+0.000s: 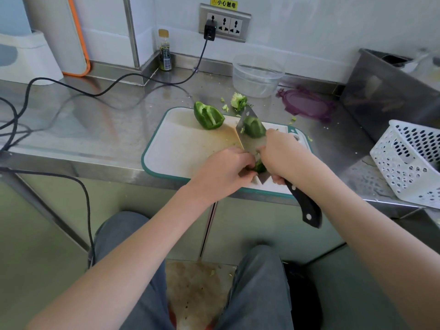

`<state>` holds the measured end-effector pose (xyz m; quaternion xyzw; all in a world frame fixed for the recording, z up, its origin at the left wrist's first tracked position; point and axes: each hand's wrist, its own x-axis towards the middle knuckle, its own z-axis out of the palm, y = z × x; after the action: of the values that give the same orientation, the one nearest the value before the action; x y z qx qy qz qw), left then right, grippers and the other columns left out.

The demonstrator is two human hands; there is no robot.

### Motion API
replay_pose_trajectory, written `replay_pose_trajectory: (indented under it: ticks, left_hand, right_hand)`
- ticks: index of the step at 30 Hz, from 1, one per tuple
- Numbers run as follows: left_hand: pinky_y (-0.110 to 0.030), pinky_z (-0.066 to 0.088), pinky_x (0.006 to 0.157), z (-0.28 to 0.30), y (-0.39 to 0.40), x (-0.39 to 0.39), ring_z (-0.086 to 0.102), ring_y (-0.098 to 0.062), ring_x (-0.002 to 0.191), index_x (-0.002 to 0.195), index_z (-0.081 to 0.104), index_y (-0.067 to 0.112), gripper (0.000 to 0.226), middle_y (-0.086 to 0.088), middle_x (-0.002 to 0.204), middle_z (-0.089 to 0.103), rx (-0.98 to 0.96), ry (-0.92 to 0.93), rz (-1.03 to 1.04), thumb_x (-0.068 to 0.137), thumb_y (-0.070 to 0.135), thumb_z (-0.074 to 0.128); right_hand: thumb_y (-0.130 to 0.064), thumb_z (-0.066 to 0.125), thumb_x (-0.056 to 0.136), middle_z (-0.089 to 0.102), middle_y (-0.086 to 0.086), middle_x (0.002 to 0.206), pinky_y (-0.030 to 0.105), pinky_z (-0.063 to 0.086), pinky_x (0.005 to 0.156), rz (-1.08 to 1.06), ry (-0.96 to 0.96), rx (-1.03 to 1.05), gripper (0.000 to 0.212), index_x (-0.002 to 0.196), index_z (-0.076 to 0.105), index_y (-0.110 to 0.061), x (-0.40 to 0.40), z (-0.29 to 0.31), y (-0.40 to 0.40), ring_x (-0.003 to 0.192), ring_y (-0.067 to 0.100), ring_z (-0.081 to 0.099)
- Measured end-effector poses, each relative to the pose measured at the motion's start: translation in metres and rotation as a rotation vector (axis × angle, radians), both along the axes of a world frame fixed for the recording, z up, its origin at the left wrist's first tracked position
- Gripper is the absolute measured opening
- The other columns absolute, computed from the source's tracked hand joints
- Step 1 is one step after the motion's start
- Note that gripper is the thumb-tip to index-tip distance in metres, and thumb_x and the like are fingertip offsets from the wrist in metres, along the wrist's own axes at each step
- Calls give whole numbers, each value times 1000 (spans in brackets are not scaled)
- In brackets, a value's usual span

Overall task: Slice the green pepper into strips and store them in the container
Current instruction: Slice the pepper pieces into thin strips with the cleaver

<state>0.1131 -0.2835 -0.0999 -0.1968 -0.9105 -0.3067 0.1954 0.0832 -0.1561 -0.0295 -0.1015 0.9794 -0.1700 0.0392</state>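
On the white, teal-rimmed cutting board (181, 148) my left hand (226, 170) pinches a small green pepper piece (260, 166) at the board's near edge. My right hand (283, 153) grips a cleaver (250, 144) by its black handle, the blade edge down beside that piece. A second pepper piece (253, 126) shows just beyond the blade. A larger pepper half (208, 115) lies hollow side up at the board's far edge. The clear round container (257, 75) stands behind the board near the wall, with its purple lid (307, 104) lying flat to its right.
The pepper core (238, 101) and green scraps lie on the steel counter behind the board. A white perforated basket (412, 160) sits at the right edge, a steel bin (385, 91) behind it. A black cable (119, 82) runs from the wall socket past a small bottle (165, 50).
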Motion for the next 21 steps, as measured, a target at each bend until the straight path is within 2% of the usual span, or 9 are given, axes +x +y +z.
replay_pose_trajectory:
  ticks: [2,3,7,10,12,14,16,19,21]
  left_hand:
    - [-41,50,69,-1,-2,0,58,-24,82,81,67,6,14,-8,79,65,-10,5,-19,77,19,63]
    - [-41,49,69,-1,-2,-1,57,-25,82,81,67,6,15,-8,78,65,-15,4,-28,77,19,62]
    - [-40,49,69,0,-3,-1,56,-25,81,82,65,4,18,-8,79,64,1,5,-46,79,21,60]
    - [-40,48,71,-1,-3,-1,56,-25,83,86,65,4,14,-9,82,64,12,9,-43,83,18,63]
    - [-41,48,71,-1,-2,-1,54,-24,84,86,64,5,12,-8,83,63,4,21,-38,83,17,63]
    - [-40,48,70,-2,-2,-2,53,-23,85,85,63,5,11,-8,83,62,-6,33,-40,83,17,63]
    - [-40,47,71,-2,-2,-2,53,-24,86,86,62,5,12,-8,83,62,-23,29,-53,84,16,63]
    - [-40,45,74,-2,-3,-2,54,-27,87,88,63,2,13,-11,86,63,-36,21,-71,84,14,63]
    - [-37,42,75,-1,-2,-1,54,-27,89,89,63,2,14,-12,88,62,-24,18,-62,85,15,63]
  right_hand:
    - [-16,36,98,49,8,71,14,33,22,18,14,66,7,92,37,-13,6,-1,4,44,14,45]
    - [-17,36,98,50,8,71,15,35,24,22,19,80,8,92,38,-13,7,-1,4,47,14,44]
    - [-17,37,97,45,2,62,8,24,20,23,3,13,33,65,33,-18,-10,4,-6,45,13,46]
    - [-17,38,97,46,3,62,8,26,21,21,-18,-18,34,63,31,-20,-15,5,-9,45,13,47]
    - [-16,36,97,47,5,64,11,30,23,30,-17,21,26,71,36,-16,-7,3,-3,46,14,46]
    - [-17,36,98,48,8,72,20,39,35,36,5,82,11,88,37,-12,2,1,2,50,13,42]
    - [-17,37,98,48,8,74,22,37,42,30,25,121,8,94,36,-10,2,2,-1,49,13,41]
    - [-13,42,96,46,8,59,22,36,29,13,14,167,6,98,41,-7,-9,6,-11,43,19,43]
    - [-13,39,97,44,5,61,17,35,24,33,11,92,8,99,45,-8,-10,6,-11,46,16,44]
